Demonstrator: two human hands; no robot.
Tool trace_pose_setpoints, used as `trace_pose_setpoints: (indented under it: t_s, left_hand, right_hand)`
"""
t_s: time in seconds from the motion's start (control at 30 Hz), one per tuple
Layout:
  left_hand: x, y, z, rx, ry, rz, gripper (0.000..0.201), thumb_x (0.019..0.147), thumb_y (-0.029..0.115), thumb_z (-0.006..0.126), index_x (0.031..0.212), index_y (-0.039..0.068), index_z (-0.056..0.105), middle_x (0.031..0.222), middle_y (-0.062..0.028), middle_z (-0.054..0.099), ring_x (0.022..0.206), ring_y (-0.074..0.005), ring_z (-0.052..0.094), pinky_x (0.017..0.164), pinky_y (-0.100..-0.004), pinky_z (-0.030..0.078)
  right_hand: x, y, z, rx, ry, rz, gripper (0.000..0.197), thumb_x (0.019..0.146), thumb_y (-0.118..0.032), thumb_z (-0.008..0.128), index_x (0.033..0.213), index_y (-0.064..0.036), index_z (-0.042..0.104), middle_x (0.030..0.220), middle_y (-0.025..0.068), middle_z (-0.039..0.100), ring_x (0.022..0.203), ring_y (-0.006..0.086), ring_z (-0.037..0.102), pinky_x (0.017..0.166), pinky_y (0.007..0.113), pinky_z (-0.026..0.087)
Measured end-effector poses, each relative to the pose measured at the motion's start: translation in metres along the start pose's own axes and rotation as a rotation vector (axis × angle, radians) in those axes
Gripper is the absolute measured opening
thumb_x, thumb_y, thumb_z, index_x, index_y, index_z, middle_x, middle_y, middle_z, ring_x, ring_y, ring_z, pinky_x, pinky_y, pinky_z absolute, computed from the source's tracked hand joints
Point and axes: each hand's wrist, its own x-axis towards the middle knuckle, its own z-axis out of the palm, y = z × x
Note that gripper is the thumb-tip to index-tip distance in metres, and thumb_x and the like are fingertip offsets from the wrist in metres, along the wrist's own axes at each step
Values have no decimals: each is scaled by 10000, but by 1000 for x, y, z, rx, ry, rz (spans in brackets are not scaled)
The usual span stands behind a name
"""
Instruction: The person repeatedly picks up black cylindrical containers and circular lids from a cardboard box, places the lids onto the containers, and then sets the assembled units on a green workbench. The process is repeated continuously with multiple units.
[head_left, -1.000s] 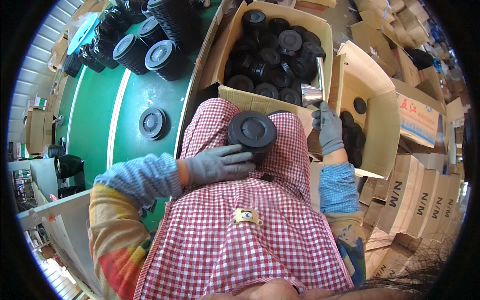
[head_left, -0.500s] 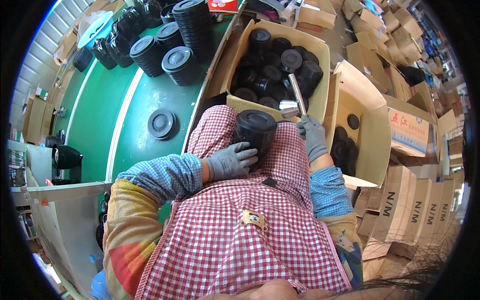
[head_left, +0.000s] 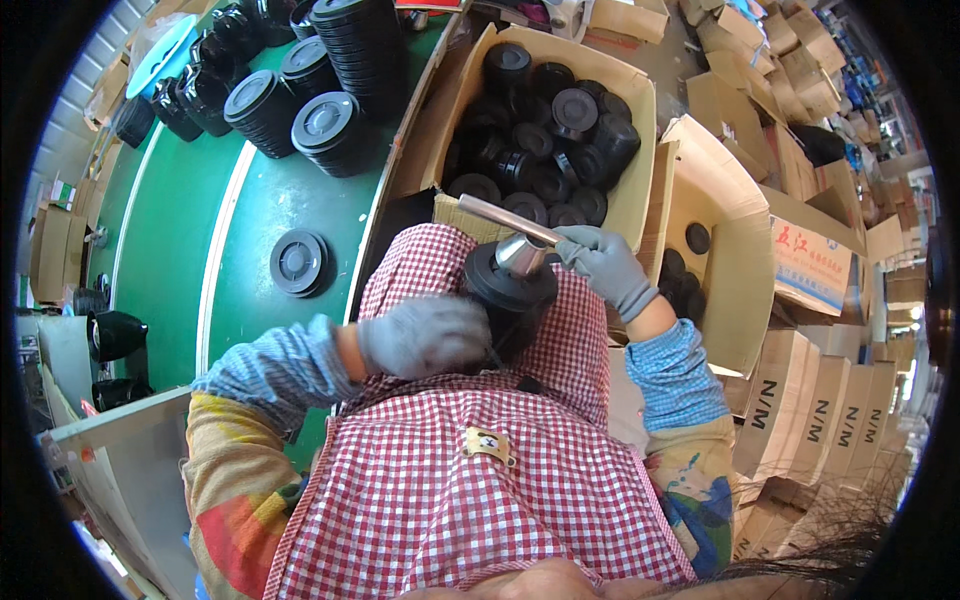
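Observation:
A black round container with a dark lid sits upright between my thighs on the checked apron. In my right hand, gloved in grey, is a shiny metal tool with a straight rod and a flared round head. The head rests on or just over the lid; which one I cannot tell. My left hand, also gloved, is beside the container's left side. Motion smears its fingers, so their grip and any contact are unclear.
On the green table at left lie a round black lid and stacks of lids. A cardboard box of black containers stands ahead. Right of it is another open box with several black pieces.
My right hand has swung the metal tool leftward, and its head has come over the lid. My left hand has drawn back left from the container's front.

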Motion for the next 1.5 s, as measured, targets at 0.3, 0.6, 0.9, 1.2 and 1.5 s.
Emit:
trace_pose_setpoints:
  t_s: [0.3,0.6,0.9,1.2,1.5]
  left_hand:
    - [77,-71,-63,16,-108,-661,297,1004,275,578,1096,23,705,863,-197,699,798,-368,703,714,-435,562]
    - [115,-37,-77,-72,-498,-949,290,1026,263,531,1169,17,588,711,-171,659,614,-341,673,581,-448,523]
    - [108,-70,-45,-186,-235,-1046,329,1011,304,519,921,28,674,712,-172,649,698,-351,684,645,-460,525]
    - [112,-147,-25,-238,-206,-865,398,984,330,540,1030,-29,705,859,-176,708,789,-321,689,766,-423,544]
    - [9,-12,19,491,-281,29,332,884,147,656,1202,226,711,1450,-25,553,1492,-261,332,1251,-521,245]
  right_hand:
    - [48,-2,-38,-182,-409,36,331,983,-306,653,1215,-81,722,935,64,744,844,157,647,794,320,515]
    - [96,2,-55,-494,-709,-362,420,914,-483,690,1204,-182,732,1040,143,740,990,343,687,851,435,522]
    - [85,12,-33,-504,-743,-147,613,849,-615,696,1249,-152,663,1013,163,731,960,362,698,849,429,533]
    - [12,-21,-8,183,-529,345,657,1008,-145,568,1587,-34,278,1036,34,613,772,103,571,722,244,511]
    - [15,33,-46,353,252,244,428,1036,-216,578,1450,-110,536,741,16,566,520,65,455,411,221,389]
